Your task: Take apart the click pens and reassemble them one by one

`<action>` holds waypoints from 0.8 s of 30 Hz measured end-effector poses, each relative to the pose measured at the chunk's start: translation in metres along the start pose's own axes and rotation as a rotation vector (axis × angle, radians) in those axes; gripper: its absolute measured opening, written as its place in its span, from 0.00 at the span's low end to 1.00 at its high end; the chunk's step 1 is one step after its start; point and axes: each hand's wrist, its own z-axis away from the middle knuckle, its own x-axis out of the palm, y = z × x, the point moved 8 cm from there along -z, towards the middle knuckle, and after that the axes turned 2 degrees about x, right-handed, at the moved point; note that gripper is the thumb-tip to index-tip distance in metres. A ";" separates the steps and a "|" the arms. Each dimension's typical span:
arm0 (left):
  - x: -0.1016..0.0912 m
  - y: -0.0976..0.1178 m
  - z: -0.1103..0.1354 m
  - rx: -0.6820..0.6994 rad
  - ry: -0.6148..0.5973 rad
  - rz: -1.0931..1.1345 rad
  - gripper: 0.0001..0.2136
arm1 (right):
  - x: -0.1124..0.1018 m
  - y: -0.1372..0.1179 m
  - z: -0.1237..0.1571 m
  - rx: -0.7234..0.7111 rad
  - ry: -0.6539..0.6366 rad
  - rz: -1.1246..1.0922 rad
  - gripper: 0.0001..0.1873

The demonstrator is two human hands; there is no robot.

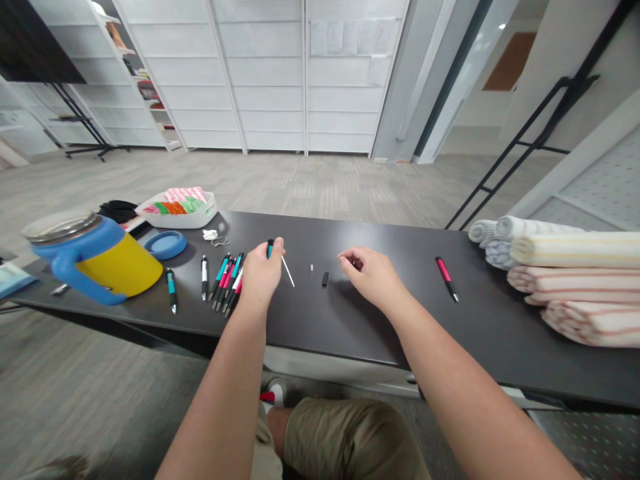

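My left hand (261, 275) is closed around a teal and black pen barrel (271, 249), whose upper end shows above the fingers. A thin white ink refill (288, 272) sticks out beside the thumb, slanting down over the table. My right hand (371, 272) is curled with thumb and fingertips together; a bit of something dark (357, 265) shows at the fingers, too small to name. Between the hands lie a black pen piece (325, 279) and a tiny white piece (312, 267). Left of my left hand is a bunch of click pens (227, 283) in teal, pink and white.
The dark table (310, 327) also holds a single teal pen (171, 291), a blue lid (165, 245), a yellow-blue jug (95, 257) on its side and a white basket (200, 215) of packets. Rightward are a red pen (446, 278) and rolled towels (575, 273).
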 end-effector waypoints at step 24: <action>0.055 0.026 0.023 0.302 -0.384 -0.406 0.11 | 0.028 0.000 0.008 -0.066 -0.198 0.140 0.07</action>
